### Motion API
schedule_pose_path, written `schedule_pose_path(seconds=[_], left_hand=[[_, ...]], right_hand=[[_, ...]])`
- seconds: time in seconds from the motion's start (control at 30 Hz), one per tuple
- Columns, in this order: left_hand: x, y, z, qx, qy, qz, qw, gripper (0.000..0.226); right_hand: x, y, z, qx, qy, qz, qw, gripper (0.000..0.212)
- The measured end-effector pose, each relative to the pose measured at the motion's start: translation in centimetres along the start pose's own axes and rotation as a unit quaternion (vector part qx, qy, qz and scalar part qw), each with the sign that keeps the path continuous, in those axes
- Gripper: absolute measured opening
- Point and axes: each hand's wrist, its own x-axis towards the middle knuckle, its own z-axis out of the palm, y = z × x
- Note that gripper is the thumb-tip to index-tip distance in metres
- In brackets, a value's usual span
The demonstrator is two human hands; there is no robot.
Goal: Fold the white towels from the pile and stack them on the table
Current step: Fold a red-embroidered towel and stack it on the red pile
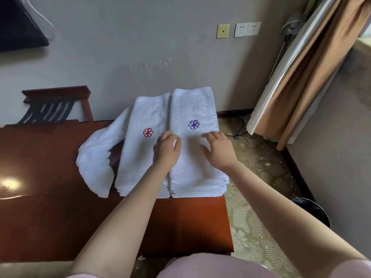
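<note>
Your right towel stack [192, 171] is white, marked with a purple pinwheel emblem [194, 124]. The left towel stack [138, 161] is white too, with a red pinwheel emblem [148, 132]. The loose towel [94, 157] left of them is plain white. The table [50, 217] beneath is glossy red-brown wood. On your right, the carpet [251, 217] is olive with a pale floral pattern, and the curtain [297, 81] is tan beside a white lining [267, 101]. The far wall [140, 47] is grey.

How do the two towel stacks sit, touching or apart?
Touching. The head view shows the red-logo stack flush against the purple-logo stack, no gap between.
</note>
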Motion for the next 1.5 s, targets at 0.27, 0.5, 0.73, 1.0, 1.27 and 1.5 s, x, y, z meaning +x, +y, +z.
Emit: schedule_pose_path(seconds=[0.27,0.5,0.73,1.0,1.27,1.5], left_hand=[[2.7,-1.5,-4.4,0.011,-0.031,-0.048,0.998,0.021],[0.9,-6.1,-7.5,0.022,-0.054,-0.150,0.987,0.027],[-0.7,-16.1,-9.4,0.004,-0.058,-0.243,0.968,0.027],[0.6,-30.0,-12.6,0.036,-0.069,-0.243,0.967,0.048],[0.4,-34.1,-18.5,0.009,-0.068,-0.227,0.971,0.024],[-1.2,-37.3,-24.5,0.018,-0.115,-0.218,0.969,0.020]], right_hand=[[4.7,-4.3,-1.5,0.116,-0.121,-0.001,0.986,0.028],[6.8,-8.6,0.7,0.135,-0.203,-0.079,0.967,0.023],[8.3,-15.3,4.5,0.103,-0.217,-0.094,0.966,0.025],[11.5,-26.0,10.7,0.016,-0.234,-0.089,0.968,0.030],[13.0,-32.9,15.9,0.066,-0.255,-0.083,0.961,0.029],[13.6,-38.3,20.4,0.132,-0.246,-0.076,0.957,0.027]])
